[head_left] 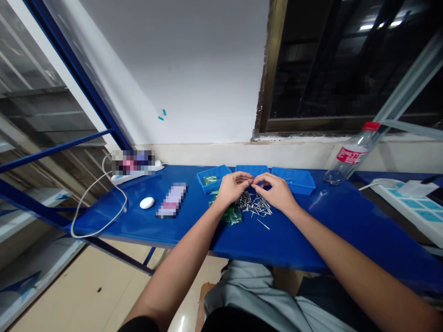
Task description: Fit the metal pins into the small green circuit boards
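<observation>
My left hand (232,186) and my right hand (275,190) meet fingertip to fingertip above a pile of small metal pins (255,205) on the blue table (311,226). Both hands are closed in a pinch on a tiny part that I cannot make out. Green pieces (231,215) lie under my left wrist. Just behind the hands stand three shallow blue trays: the left tray (212,178) holds green pieces, the middle tray (252,169) and the right tray (294,180) sit beside it.
A clear plastic bottle (349,157) with a red cap leans at the back right. A white power strip (411,203) lies at the right edge. At the left are a white oval object (147,202), a blurred flat item (172,200), another power strip and a white cable (100,203).
</observation>
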Action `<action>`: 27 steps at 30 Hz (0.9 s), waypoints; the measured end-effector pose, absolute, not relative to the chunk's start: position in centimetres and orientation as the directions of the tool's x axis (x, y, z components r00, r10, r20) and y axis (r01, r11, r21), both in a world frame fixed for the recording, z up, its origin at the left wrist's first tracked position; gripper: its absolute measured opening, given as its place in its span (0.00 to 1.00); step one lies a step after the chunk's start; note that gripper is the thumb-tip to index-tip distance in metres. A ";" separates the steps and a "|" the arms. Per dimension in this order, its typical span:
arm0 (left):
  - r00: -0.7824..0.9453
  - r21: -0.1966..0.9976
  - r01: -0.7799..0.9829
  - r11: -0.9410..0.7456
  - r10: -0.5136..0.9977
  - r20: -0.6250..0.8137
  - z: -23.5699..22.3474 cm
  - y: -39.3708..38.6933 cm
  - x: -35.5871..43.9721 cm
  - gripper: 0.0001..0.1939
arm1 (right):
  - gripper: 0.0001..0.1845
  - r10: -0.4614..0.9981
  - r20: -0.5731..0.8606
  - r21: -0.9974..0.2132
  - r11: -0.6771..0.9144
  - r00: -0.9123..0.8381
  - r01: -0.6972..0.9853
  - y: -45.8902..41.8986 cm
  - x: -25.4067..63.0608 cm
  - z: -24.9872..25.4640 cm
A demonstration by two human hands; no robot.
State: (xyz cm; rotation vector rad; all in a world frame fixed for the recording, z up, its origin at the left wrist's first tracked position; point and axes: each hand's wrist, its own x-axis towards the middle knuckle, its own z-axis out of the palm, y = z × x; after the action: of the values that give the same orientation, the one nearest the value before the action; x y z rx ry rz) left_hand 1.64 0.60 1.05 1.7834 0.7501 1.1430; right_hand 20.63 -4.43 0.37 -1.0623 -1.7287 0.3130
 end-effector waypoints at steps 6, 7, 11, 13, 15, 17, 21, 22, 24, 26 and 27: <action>0.371 0.889 0.045 -0.456 0.834 0.409 0.8 0.4 1.8 0.10 | 0.14 0.830 0.557 -0.760 0.492 0.035 0.424 -4.1 20.7 0.1; 0.385 0.884 0.063 -0.463 0.829 0.407 0.7 0.3 1.8 0.11 | 0.14 0.827 0.561 -0.750 0.501 0.016 0.431 -4.1 20.7 0.0; 0.419 0.877 0.083 -0.473 0.815 0.400 0.8 0.0 1.9 0.11 | 0.14 0.836 0.549 -0.750 0.493 -0.002 0.441 -3.9 20.9 -0.1; 0.402 0.889 0.032 -0.457 0.820 0.407 1.0 -0.1 1.9 0.13 | 0.15 0.845 0.534 -0.780 0.478 0.032 0.404 -3.8 21.0 -0.1; 0.368 0.897 -0.029 -0.441 0.830 0.420 1.3 0.0 2.0 0.14 | 0.16 0.850 0.525 -0.799 0.474 0.046 0.371 -3.7 21.0 -0.2; 0.341 0.902 -0.090 -0.423 0.837 0.427 1.6 0.1 2.0 0.16 | 0.17 0.855 0.518 -0.802 0.478 0.019 0.359 -3.6 21.0 -0.3; 0.343 0.916 -0.191 -0.353 0.850 0.399 2.0 0.3 1.8 0.20 | 0.16 0.862 0.501 -0.803 0.494 -0.073 0.334 -3.4 21.0 -0.7; 0.352 0.921 -0.195 -0.338 0.852 0.387 2.0 0.3 1.8 0.22 | 0.15 0.863 0.498 -0.804 0.495 -0.081 0.329 -3.4 21.0 -0.8; 0.369 0.929 -0.177 -0.325 0.853 0.368 1.9 0.4 1.8 0.24 | 0.15 0.871 0.486 -0.818 0.480 -0.065 0.316 -3.3 21.1 -1.0; 0.384 0.931 -0.147 -0.333 0.848 0.365 1.8 0.4 1.8 0.25 | 0.15 0.886 0.464 -0.844 0.450 -0.025 0.292 -3.3 21.1 -1.1; 0.393 0.931 -0.134 -0.340 0.844 0.365 1.8 0.4 1.8 0.24 | 0.15 0.892 0.451 -0.857 0.435 -0.005 0.278 -3.3 21.2 -1.2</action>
State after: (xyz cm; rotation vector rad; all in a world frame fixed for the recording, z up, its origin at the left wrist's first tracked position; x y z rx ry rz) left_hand 1.80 0.43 1.77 1.5954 0.6465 1.1601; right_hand 21.17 -3.25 -1.17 -1.0681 -1.5431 0.6717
